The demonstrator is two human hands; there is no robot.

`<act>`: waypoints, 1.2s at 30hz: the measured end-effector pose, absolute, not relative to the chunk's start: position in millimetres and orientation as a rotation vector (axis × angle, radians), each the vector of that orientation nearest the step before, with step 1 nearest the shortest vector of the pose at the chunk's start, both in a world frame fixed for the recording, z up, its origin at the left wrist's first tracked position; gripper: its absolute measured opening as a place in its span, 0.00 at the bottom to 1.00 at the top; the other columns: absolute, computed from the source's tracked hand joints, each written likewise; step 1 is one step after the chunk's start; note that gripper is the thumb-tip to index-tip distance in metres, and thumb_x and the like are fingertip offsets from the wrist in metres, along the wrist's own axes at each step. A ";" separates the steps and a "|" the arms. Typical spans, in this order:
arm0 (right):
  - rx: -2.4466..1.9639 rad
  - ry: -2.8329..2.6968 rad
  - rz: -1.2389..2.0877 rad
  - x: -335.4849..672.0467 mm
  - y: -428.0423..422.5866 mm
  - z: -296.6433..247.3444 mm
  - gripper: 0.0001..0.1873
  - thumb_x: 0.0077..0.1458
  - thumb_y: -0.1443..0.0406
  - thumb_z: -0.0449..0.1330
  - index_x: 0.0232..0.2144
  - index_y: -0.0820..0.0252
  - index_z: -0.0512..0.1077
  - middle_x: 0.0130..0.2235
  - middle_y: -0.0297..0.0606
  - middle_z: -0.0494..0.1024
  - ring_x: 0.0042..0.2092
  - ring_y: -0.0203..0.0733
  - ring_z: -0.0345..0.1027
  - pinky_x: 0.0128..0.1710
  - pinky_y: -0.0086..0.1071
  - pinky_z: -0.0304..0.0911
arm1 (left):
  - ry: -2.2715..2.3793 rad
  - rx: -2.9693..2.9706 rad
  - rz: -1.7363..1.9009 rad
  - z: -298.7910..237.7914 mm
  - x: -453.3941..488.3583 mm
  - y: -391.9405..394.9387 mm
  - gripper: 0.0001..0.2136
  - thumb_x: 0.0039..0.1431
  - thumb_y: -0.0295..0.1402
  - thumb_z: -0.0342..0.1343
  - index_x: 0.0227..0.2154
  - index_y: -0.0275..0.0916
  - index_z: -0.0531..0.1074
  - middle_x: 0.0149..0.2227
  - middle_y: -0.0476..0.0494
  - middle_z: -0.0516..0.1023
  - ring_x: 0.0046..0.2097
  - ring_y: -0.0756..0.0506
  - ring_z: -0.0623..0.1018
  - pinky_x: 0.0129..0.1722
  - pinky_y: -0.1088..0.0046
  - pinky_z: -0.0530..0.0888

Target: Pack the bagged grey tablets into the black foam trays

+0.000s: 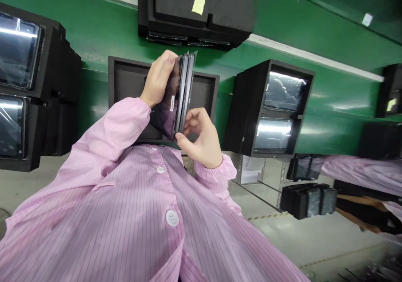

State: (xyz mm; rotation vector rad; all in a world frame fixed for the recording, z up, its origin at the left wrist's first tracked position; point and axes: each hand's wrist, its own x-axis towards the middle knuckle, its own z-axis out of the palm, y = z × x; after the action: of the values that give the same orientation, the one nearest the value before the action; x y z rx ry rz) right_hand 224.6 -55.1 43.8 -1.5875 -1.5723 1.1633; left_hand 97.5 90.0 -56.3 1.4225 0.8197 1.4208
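Tablets point(166, 116) were held on edge as a stack, above the black tray point(111, 85) on the green table point(94, 47). The upright hold probably kept them aligned face to face; clear film point(195, 58) at the edge likely served to protect the surfaces. The tray lay directly beneath, within easy reach of both hands. In the tray stack point(246, 110) to the right, two recesses held screens point(273, 134) apart, presumably to prevent rubbing.

The left hand point(159, 79) gripped the tablets near the far end, back of the hand upward, its forearm slanting in from the left. The right hand point(202, 137) was half curled at the near end, thumb at the lower corner, fingers bent beside the right face; whether it gripped firmly could not be determined.
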 end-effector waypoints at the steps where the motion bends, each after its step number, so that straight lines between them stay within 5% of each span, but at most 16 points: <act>1: -1.595 -1.570 1.166 224.6 -54.9 44.5 0.17 0.45 0.64 0.59 0.35 0.53 0.56 0.24 0.23 0.65 0.22 0.33 0.62 0.26 0.31 0.61 | 0.817 1.409 1.421 -56.3 97.2 89.7 0.21 0.64 0.55 0.42 0.26 0.46 0.66 0.26 0.46 0.65 0.32 0.43 0.66 0.40 0.63 0.67; 11: -1.695 -1.525 1.136 218.9 -58.9 44.4 0.15 0.43 0.65 0.58 0.32 0.53 0.55 0.20 0.20 0.62 0.20 0.32 0.57 0.24 0.30 0.58 | 0.824 1.350 1.416 -55.5 97.6 83.9 0.20 0.64 0.55 0.45 0.28 0.47 0.70 0.28 0.45 0.70 0.35 0.41 0.68 0.45 0.60 0.66; 20: -1.592 -1.554 1.296 221.5 -64.9 44.9 0.19 0.42 0.67 0.57 0.35 0.53 0.52 0.26 0.24 0.65 0.25 0.33 0.62 0.27 0.31 0.62 | 0.897 1.507 1.394 -53.6 97.1 80.9 0.24 0.66 0.56 0.40 0.30 0.45 0.71 0.27 0.47 0.69 0.35 0.42 0.72 0.51 0.56 0.64; 24: -1.622 -1.544 1.210 218.7 -63.7 41.4 0.15 0.49 0.64 0.57 0.34 0.53 0.53 0.24 0.23 0.63 0.23 0.33 0.61 0.26 0.30 0.61 | 0.923 1.464 1.387 -50.6 96.3 80.2 0.24 0.66 0.57 0.40 0.31 0.45 0.72 0.29 0.47 0.69 0.39 0.41 0.75 0.56 0.54 0.64; 28: -1.764 -1.636 1.021 205.7 -59.8 34.8 0.22 0.53 0.52 0.60 0.44 0.55 0.59 0.25 0.29 0.71 0.23 0.40 0.66 0.25 0.33 0.60 | 0.881 1.430 1.400 -52.0 92.5 73.2 0.23 0.65 0.57 0.43 0.34 0.46 0.74 0.35 0.47 0.75 0.48 0.40 0.76 0.61 0.56 0.63; 32: -1.867 -1.859 0.886 189.2 -63.3 32.3 0.30 0.52 0.55 0.58 0.55 0.62 0.62 0.34 0.44 0.80 0.31 0.53 0.75 0.30 0.40 0.67 | 1.046 1.141 1.466 -71.4 82.8 54.9 0.21 0.60 0.57 0.51 0.41 0.46 0.74 0.50 0.45 0.76 0.61 0.42 0.70 0.64 0.63 0.61; 36: -1.770 -2.023 0.872 181.1 -81.3 29.1 0.38 0.52 0.57 0.53 0.63 0.71 0.57 0.34 0.46 0.82 0.31 0.53 0.77 0.31 0.41 0.70 | 1.194 0.438 1.224 -99.8 69.3 45.5 0.20 0.63 0.53 0.48 0.32 0.42 0.72 0.39 0.43 0.80 0.54 0.42 0.75 0.58 0.65 0.68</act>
State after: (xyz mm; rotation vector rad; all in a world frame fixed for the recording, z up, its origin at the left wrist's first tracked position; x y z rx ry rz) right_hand 181.1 -81.3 29.1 -1.7696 -2.0233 0.8721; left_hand 69.3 45.5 -99.8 0.4384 1.1941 1.2241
